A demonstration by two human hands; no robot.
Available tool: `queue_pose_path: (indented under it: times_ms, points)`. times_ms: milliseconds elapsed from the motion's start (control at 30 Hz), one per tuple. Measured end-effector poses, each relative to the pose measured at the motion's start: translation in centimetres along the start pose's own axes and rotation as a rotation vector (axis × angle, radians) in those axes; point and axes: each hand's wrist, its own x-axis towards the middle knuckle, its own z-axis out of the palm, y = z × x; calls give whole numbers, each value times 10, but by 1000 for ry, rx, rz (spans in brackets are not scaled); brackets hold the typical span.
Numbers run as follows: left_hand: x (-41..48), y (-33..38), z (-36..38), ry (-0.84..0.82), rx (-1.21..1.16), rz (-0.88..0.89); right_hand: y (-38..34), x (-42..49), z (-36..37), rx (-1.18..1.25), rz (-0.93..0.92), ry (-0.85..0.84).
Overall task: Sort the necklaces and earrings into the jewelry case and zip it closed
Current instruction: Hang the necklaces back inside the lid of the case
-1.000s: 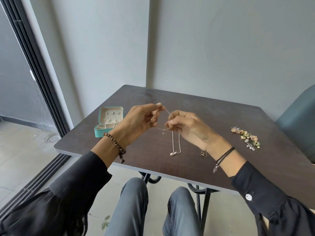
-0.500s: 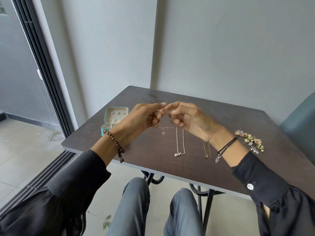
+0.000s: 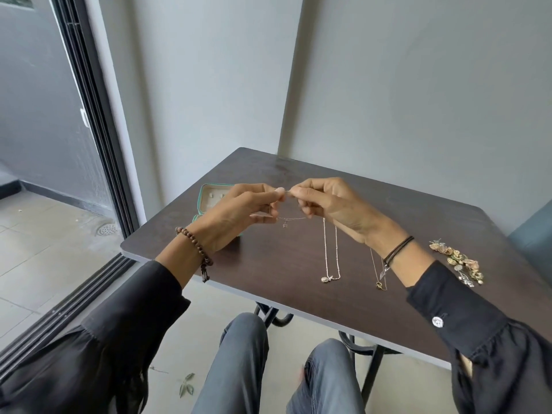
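My left hand [image 3: 239,216] and my right hand [image 3: 334,210] meet above the table, fingertips almost touching, both pinching the ends of a thin silver necklace [image 3: 291,219] whose small pendant dangles below. A second silver necklace [image 3: 331,258] lies stretched on the dark table [image 3: 298,294]. A gold necklace [image 3: 378,277] lies beside it, partly under my right wrist. The open teal jewelry case [image 3: 213,197] stands behind my left hand, mostly hidden. A pile of earrings [image 3: 457,262] sits at the right.
The table stands against a grey wall corner. A blue chair [image 3: 534,237] is at the far right edge. A sliding door track and tiled floor lie to the left. My knees are under the table's near edge.
My hands have come closer together, and their fingertips now nearly touch around the necklace ends. The held chain hangs in a shorter loop. My head has tilted slightly.
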Motion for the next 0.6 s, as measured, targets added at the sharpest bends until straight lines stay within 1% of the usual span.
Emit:
queue_pose_path:
  times_ms: [200,333,400,467,533,600]
  points:
    - [13,-5,-31,70,0,37,-1,45,14,-1,-5,-20]
    - [25,-12,-61,179,8,45,-2,77,23,24,-15,-26]
    - [29,-19,-80,276,2,41,-3,94,27,21,-15,-40]
    - [32,-27,-99,436,8,48,-3,109,31,16,-10,-54]
    - [32,-39,-116,616,67,53,-3,122,34,7,-11,-65]
    - [31,-54,-130,747,164,32,-2,134,37,-6,-13,-77]
